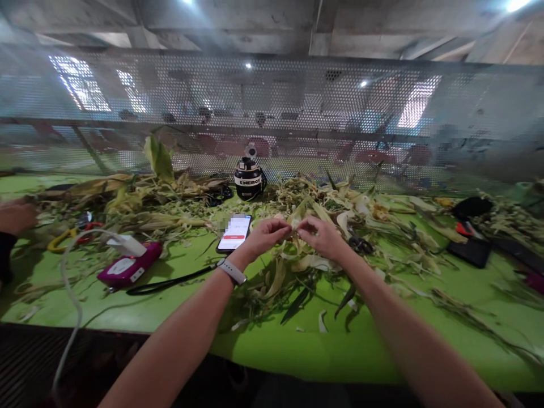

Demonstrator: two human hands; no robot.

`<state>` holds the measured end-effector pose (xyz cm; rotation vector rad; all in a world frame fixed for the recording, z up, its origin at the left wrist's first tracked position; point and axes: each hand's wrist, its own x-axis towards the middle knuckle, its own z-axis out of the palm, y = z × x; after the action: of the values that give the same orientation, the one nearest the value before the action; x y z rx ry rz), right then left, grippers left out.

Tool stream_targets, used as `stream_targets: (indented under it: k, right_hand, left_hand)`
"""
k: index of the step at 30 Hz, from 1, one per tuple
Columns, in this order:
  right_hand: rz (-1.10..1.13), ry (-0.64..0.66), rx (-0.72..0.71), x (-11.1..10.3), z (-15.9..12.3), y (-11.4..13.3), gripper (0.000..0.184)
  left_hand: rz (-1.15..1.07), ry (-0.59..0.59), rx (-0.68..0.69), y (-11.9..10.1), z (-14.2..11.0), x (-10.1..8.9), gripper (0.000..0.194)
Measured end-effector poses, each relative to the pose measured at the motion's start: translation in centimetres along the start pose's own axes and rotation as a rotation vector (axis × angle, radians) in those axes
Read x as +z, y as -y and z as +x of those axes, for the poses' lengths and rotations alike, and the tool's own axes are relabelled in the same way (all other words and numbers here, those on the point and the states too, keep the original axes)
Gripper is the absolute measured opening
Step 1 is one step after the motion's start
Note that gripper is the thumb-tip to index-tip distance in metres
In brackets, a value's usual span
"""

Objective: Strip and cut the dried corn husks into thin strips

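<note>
Both my hands meet over a heap of pale dried leaves (297,266) on a bright green table (272,345). My left hand (268,234), with a white watch on its wrist, pinches a thin leaf strip (294,229) with closed fingers. My right hand (323,236) pinches the same strip from the other side, fingers curled shut. The strip is small and partly hidden between my fingertips.
A lit phone (234,232) lies just left of my hands. A magenta power bank (127,267) with a white plug and cable sits further left. A black jug (249,177) stands by the perforated metal screen. Another person's hand (16,215) reaches in at far left. Scissors (74,232) lie among leaves.
</note>
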<state>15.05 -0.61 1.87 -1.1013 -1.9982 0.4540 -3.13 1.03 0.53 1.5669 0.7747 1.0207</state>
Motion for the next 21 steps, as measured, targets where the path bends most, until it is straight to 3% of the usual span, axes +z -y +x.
stream_targets:
  k: [9,21]
  right_hand:
    - [-0.002,-0.008,0.032,0.07,-0.24,0.41,0.011]
    - [-0.070,-0.033,0.042,0.59,-0.36,-0.31,0.008]
  left_hand:
    - [0.039,-0.023,0.024,0.14,0.13,0.10,0.034]
    - [0.120,-0.090,0.060,0.71,0.15,0.57,0.018]
